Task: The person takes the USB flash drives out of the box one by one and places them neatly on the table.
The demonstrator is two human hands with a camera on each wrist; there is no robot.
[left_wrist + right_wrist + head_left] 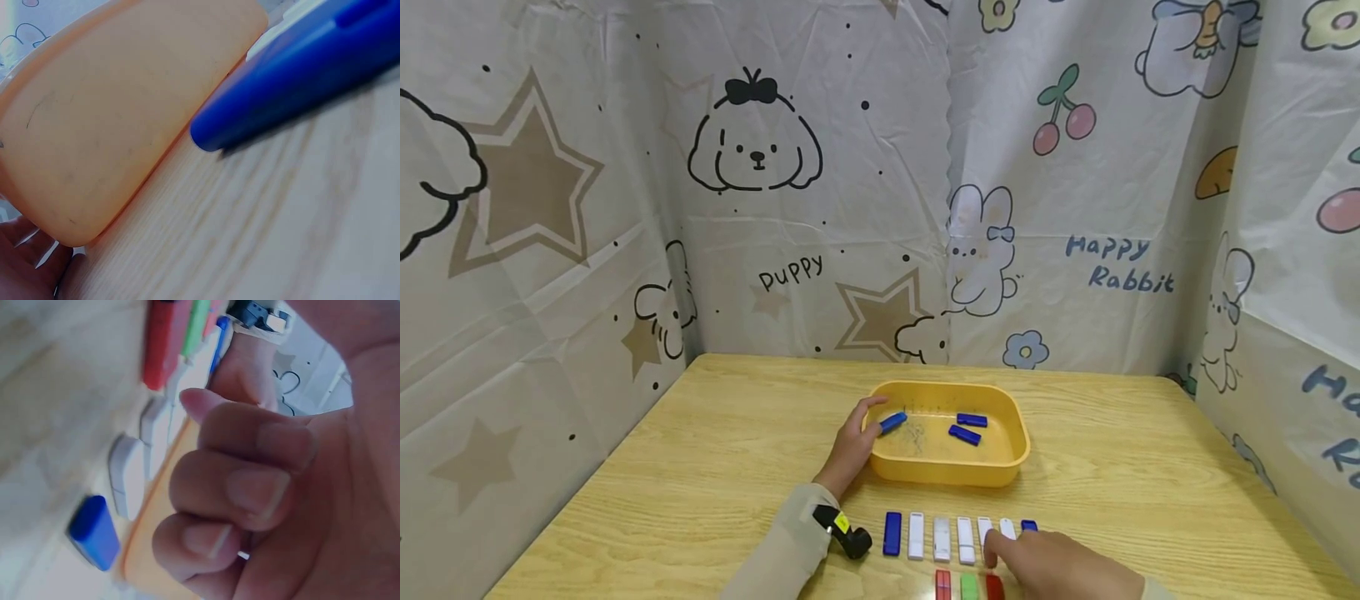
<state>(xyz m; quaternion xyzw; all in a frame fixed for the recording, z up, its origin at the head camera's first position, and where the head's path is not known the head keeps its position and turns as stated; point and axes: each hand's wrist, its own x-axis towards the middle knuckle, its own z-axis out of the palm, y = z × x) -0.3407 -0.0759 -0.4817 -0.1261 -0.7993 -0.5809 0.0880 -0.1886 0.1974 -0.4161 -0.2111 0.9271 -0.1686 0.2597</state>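
My left hand (848, 446) holds the left end of a yellow plastic basin (947, 473), its fingers at the rim. In the left wrist view those fingers (40, 253) lie against the basin's bottom corner. Inside the basin lie three blue USB-stick-like pieces, one a light blue stick (892, 422) near the left hand. My right hand (1048, 562) hovers over the right part of a row of white sticks (916, 536), one finger pointing down close to them. The right wrist view shows its other fingers (228, 481) curled into the palm, with nothing seen in them.
A blue stick (892, 533) stands at the row's left end, another blue stick (1029, 526) at its right end. Nearer the front edge lie a pinkish-red stick (943, 585), a green stick (969, 587) and a red stick (994, 587). Printed cloth (820, 233) walls the wooden table.
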